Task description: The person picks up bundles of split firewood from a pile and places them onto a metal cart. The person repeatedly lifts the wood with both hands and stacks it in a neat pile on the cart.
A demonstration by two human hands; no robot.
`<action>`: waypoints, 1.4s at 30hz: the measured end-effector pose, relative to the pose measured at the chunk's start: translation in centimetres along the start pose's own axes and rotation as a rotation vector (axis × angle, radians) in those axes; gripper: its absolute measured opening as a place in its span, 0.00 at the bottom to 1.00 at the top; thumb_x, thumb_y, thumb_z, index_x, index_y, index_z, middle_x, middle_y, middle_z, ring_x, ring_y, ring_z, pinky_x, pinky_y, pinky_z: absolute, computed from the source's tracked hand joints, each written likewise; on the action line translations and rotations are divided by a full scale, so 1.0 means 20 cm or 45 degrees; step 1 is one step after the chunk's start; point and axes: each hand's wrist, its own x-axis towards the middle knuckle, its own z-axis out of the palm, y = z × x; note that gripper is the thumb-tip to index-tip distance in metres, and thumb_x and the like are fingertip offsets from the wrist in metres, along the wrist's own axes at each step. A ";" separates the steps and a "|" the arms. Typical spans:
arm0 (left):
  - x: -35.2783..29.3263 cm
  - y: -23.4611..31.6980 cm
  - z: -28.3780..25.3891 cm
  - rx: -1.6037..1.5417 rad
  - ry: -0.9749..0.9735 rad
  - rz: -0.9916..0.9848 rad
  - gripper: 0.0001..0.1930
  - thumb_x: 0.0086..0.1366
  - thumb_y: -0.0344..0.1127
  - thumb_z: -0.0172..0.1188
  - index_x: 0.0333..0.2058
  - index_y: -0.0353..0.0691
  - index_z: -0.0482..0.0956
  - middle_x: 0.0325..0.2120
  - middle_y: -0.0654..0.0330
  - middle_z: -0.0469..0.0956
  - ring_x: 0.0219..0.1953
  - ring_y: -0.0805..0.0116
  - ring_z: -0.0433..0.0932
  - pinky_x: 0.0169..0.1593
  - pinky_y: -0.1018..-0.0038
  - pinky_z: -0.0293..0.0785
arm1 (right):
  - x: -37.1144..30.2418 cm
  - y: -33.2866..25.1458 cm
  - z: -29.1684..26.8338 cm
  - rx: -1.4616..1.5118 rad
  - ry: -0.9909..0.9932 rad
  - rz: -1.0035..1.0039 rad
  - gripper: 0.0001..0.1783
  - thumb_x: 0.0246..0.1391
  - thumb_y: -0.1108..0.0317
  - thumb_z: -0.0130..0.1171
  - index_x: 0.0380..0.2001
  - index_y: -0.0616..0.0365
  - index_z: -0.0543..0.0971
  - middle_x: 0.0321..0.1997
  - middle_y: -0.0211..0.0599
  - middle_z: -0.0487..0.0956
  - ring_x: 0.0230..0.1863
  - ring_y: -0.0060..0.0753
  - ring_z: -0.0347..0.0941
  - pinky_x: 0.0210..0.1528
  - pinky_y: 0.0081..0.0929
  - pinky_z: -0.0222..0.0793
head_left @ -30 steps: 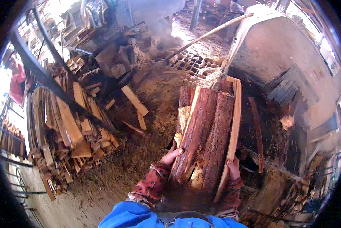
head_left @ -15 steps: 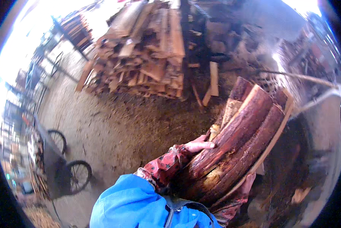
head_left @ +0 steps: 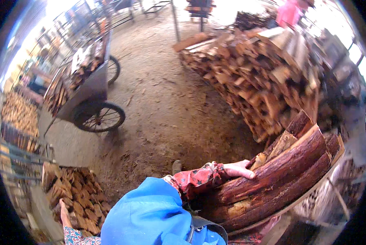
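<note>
Bundle of wood slabs: lower right of the frame, slanting up toward the right edge, reddish bark facing up.
Left hand: clamped along the bundle's upper-left side, thumb lying on the bark.
Right hand: at the bundle's lower edge, mostly hidden; its grip cannot be told.
Hands: apart, the bundle between them.
Clothing: red patterned sleeve, blue garment at bottom centre.
Large woodpile: upper right, a person in pink behind it.
Cart: upper left, two spoked wheels, loaded with wood.
Co-worker's hand: lower left, at a smaller wood stack.
</note>
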 end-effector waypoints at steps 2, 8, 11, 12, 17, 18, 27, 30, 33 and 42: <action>-0.03 -0.02 0.00 0.118 0.023 0.110 0.54 0.41 0.61 0.74 0.61 0.35 0.62 0.55 0.58 0.70 0.56 0.66 0.67 0.61 0.68 0.61 | 0.03 0.07 -0.03 -0.006 0.045 -0.074 0.43 0.57 0.41 0.55 0.64 0.57 0.55 0.64 0.43 0.60 0.60 0.41 0.60 0.62 0.42 0.58; -0.11 -0.17 0.10 0.243 0.235 0.396 0.50 0.44 0.57 0.74 0.60 0.35 0.63 0.54 0.59 0.71 0.55 0.68 0.67 0.60 0.69 0.62 | 0.34 -0.02 -0.03 0.273 -0.385 -0.191 0.43 0.55 0.43 0.57 0.64 0.54 0.54 0.62 0.44 0.62 0.59 0.43 0.61 0.62 0.46 0.58; -0.23 -0.23 0.13 0.317 0.523 0.442 0.51 0.44 0.57 0.74 0.61 0.35 0.62 0.56 0.60 0.69 0.57 0.67 0.66 0.62 0.69 0.59 | 0.39 -0.22 0.14 0.301 -0.553 -0.093 0.51 0.46 0.41 0.66 0.64 0.59 0.55 0.58 0.41 0.64 0.52 0.36 0.63 0.54 0.36 0.62; -0.23 -0.26 0.21 0.247 0.517 0.532 0.51 0.44 0.57 0.74 0.61 0.35 0.62 0.58 0.59 0.68 0.58 0.66 0.65 0.63 0.68 0.58 | 0.36 -0.32 0.19 0.418 -0.582 -0.075 0.52 0.45 0.42 0.67 0.64 0.60 0.55 0.58 0.40 0.64 0.52 0.36 0.63 0.55 0.36 0.61; -0.30 -0.19 0.59 0.270 0.928 0.649 0.52 0.46 0.55 0.73 0.63 0.34 0.58 0.59 0.57 0.67 0.59 0.66 0.64 0.63 0.67 0.59 | 0.82 -0.44 0.27 0.205 -1.106 -0.039 0.58 0.38 0.37 0.70 0.63 0.61 0.56 0.52 0.33 0.64 0.48 0.30 0.61 0.53 0.29 0.59; -0.38 -0.09 0.54 0.253 0.974 0.712 0.48 0.47 0.54 0.73 0.61 0.34 0.61 0.56 0.57 0.70 0.56 0.66 0.67 0.61 0.67 0.61 | 0.81 -0.50 0.52 0.282 -1.165 -0.039 0.58 0.37 0.38 0.72 0.63 0.62 0.56 0.53 0.34 0.65 0.48 0.30 0.61 0.53 0.29 0.59; -0.72 0.19 0.30 0.242 1.478 0.972 0.55 0.46 0.51 0.74 0.66 0.36 0.51 0.61 0.57 0.62 0.62 0.62 0.61 0.64 0.65 0.56 | 0.78 -0.79 1.64 0.390 -1.679 -0.030 0.62 0.29 0.44 0.78 0.62 0.63 0.55 0.45 0.32 0.69 0.38 0.24 0.67 0.39 0.23 0.68; -0.82 0.34 0.23 0.128 1.625 1.040 0.54 0.48 0.48 0.73 0.66 0.36 0.50 0.63 0.57 0.59 0.63 0.63 0.58 0.66 0.66 0.53 | 0.75 -0.94 2.02 0.292 -1.999 -0.029 0.57 0.35 0.47 0.76 0.61 0.64 0.56 0.48 0.39 0.72 0.41 0.31 0.72 0.43 0.30 0.70; -0.99 0.25 0.06 0.044 1.838 1.178 0.52 0.49 0.45 0.72 0.66 0.36 0.50 0.62 0.57 0.62 0.62 0.61 0.61 0.65 0.65 0.56 | 0.63 -0.92 2.39 0.331 -2.134 -0.011 0.54 0.38 0.56 0.77 0.61 0.67 0.55 0.39 0.37 0.75 0.30 0.24 0.73 0.31 0.21 0.71; -1.59 0.34 -0.02 -0.182 1.939 1.514 0.41 0.52 0.45 0.64 0.61 0.32 0.60 0.53 0.53 0.71 0.51 0.57 0.73 0.54 0.63 0.71 | -0.13 -1.25 3.11 0.277 -2.727 0.159 0.45 0.43 0.61 0.74 0.59 0.69 0.62 0.36 0.27 0.75 0.29 0.15 0.69 0.32 0.17 0.69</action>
